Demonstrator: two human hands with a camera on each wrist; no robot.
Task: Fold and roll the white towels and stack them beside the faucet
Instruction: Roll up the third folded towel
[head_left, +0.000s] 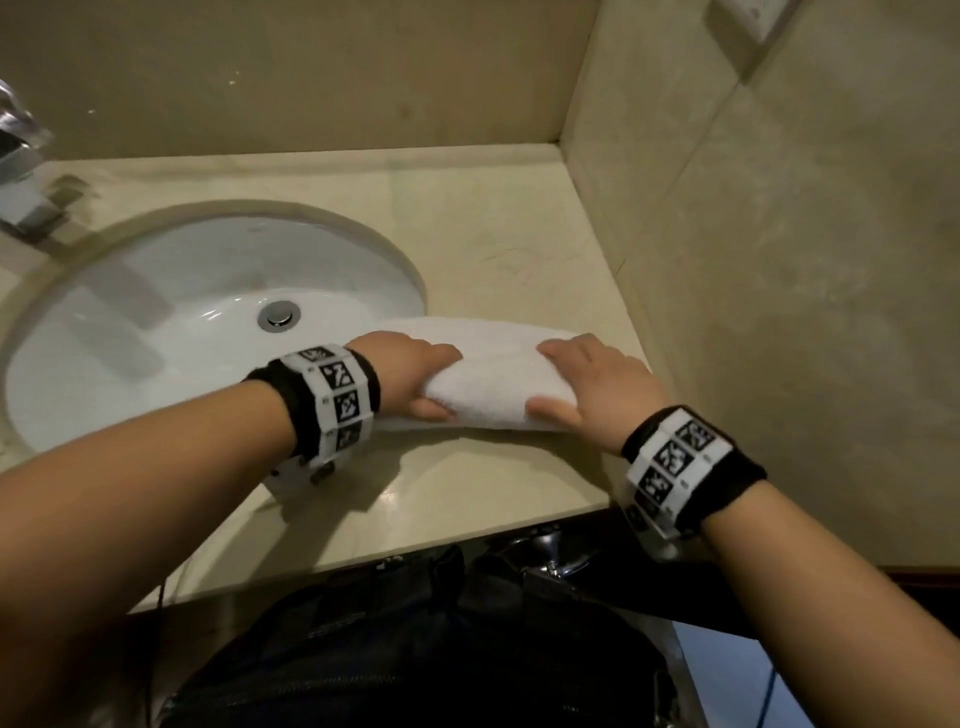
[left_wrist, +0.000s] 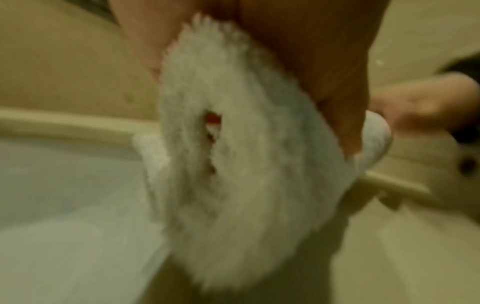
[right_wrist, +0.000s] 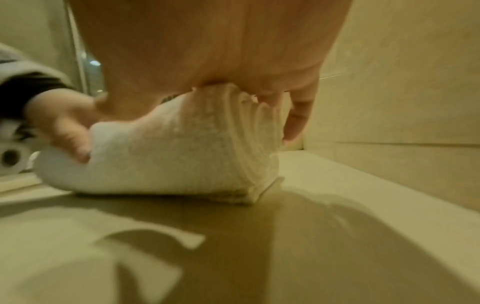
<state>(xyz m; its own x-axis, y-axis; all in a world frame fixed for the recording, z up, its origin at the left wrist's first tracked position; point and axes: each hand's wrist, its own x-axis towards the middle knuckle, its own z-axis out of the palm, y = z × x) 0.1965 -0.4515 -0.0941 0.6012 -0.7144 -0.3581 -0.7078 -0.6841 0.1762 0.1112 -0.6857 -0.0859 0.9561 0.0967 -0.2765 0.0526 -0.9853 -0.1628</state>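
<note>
Head view, left to right: a chrome faucet (head_left: 23, 171), cut off by the frame at 9 o'clock; an oval white basin (head_left: 156, 322) with a round metal drain (head_left: 279, 315) set in the beige stone counter (head_left: 493, 244); and, at 3 o'clock of the basin, a partly rolled white towel (head_left: 498, 389) lying on the counter, its left end overhanging the basin rim. The left hand (head_left: 410, 376) grips the roll's left end, thumb on the near side and fingers curled over the top. The right hand (head_left: 587, 387) presses the right end, fingers together on top, thumb against the near side. Only the left wrist view, blurred, shows the fluffy spiral end (left_wrist: 233, 154) of the roll; only the right wrist view shows the layered folded edges (right_wrist: 254, 148) at the opposite end. Both palms hide the fingertips in the wrist views.
</note>
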